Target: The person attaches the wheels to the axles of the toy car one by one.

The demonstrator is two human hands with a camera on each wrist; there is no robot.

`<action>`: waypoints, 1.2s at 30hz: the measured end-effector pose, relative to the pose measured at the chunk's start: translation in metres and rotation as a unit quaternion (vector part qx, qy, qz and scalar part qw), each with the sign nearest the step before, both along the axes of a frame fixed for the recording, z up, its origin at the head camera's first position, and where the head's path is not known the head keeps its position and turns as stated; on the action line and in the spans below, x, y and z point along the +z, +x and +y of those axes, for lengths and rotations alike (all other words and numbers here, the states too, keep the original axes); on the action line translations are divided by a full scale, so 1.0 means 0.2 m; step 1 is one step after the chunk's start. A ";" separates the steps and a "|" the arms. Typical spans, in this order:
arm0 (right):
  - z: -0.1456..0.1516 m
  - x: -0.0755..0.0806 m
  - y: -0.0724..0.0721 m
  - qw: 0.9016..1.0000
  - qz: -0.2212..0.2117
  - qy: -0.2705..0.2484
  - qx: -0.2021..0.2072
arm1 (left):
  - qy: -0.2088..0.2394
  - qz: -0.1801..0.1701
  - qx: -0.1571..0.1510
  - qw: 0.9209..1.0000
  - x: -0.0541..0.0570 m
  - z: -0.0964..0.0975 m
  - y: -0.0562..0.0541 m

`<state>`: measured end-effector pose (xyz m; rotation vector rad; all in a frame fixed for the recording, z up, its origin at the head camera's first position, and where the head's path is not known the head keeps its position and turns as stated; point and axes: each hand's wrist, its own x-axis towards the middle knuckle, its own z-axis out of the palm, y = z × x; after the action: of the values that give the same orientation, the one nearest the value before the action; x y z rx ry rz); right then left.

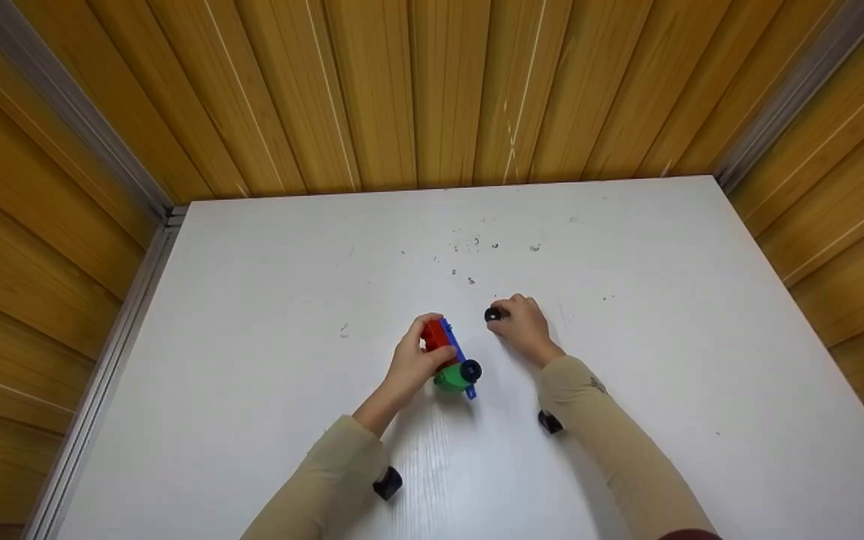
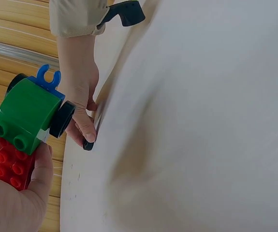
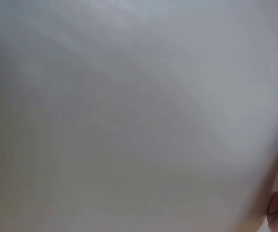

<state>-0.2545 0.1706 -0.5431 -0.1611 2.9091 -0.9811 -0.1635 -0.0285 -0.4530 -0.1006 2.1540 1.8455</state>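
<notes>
At one table (image 1: 664, 315), left fingers (image 2: 42, 170) grip one toy vehicle (image 2: 28, 115), right fingers (image 2: 85, 127) one wheel (image 1: 492, 315).

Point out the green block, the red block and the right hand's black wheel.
Green block (image 2: 28, 113), left wrist view: curved side.
Red block (image 2: 12, 165), left wrist view: studded side.
Black wheel (image 1: 490, 316), head view: round face.

The left forearm (image 1: 331, 469) and right forearm (image 1: 616, 435), both sleeved, slant inward toward the far edge of the surface (image 1: 252, 300), the left grip (image 1: 411, 363) curled between thumb (image 1: 440, 357) and fingers (image 1: 418, 328), the right grip (image 1: 526, 327), nearer the far and right edges, pinching.
</notes>
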 end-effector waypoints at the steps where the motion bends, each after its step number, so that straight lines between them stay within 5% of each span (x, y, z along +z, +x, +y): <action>1: 0.00 0.00 0.00 1.000 0.001 0.000 0.000 | 0.002 0.000 0.000 1.000 0.00 0.00 0.00; 36: 0.13 0.00 0.07 0.998 0.026 -0.062 0.018 | 0.008 0.007 -0.008 1.000 -0.02 0.00 0.01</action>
<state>-0.2407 0.1963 -0.5433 -0.2486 2.8797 -1.1692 -0.1618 -0.0278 -0.4560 -0.0677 2.1422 1.8591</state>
